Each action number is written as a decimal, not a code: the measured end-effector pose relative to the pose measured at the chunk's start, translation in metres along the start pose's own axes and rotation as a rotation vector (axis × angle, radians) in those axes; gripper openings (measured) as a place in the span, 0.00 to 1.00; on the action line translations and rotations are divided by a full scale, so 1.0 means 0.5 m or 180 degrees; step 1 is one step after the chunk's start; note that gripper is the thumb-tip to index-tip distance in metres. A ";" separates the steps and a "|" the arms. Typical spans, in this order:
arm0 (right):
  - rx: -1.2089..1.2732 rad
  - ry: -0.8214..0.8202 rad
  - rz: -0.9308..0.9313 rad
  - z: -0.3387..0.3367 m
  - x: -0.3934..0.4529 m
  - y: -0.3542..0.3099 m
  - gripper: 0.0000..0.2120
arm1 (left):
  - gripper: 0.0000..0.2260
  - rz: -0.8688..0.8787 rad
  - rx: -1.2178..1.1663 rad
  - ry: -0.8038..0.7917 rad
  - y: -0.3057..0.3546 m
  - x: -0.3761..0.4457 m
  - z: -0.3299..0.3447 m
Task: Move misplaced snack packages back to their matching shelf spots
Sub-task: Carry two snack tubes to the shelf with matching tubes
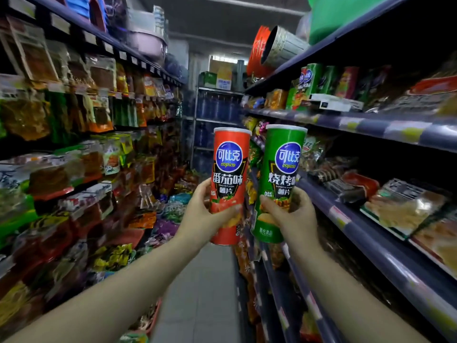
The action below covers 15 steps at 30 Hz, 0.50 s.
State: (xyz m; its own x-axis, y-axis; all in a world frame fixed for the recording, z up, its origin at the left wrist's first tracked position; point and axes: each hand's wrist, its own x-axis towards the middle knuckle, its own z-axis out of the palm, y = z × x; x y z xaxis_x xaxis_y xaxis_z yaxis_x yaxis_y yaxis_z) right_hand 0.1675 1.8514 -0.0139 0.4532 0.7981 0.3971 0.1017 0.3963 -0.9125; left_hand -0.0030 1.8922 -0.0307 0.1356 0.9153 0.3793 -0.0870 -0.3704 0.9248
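Observation:
My left hand grips a red chip can around its lower part, holding it upright over the aisle. Beside it, my right hand grips a green chip can the same way. Both cans carry a blue round logo and stand close together, nearly touching. Up on the right shelf stand more green chip cans and a red one of the same kind.
Shelves of bagged snacks line the left side of the narrow aisle. The right shelving holds flat packs and bags. Buckets lie on top of it. A rack of blue bottles closes the aisle's far end.

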 end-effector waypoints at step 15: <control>-0.0537 0.0371 -0.0186 0.234 0.654 0.262 0.21 | 0.30 0.0223 -0.0119 -0.0233 -0.276 0.768 -0.014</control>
State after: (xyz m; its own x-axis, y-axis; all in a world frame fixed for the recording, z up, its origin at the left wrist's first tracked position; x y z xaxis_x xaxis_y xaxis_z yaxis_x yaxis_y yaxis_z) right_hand 0.2254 2.2174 0.0082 0.5406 0.7142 0.4447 0.2731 0.3509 -0.8957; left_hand 0.0545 2.2960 -0.0127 0.1996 0.8729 0.4453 -0.1353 -0.4255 0.8948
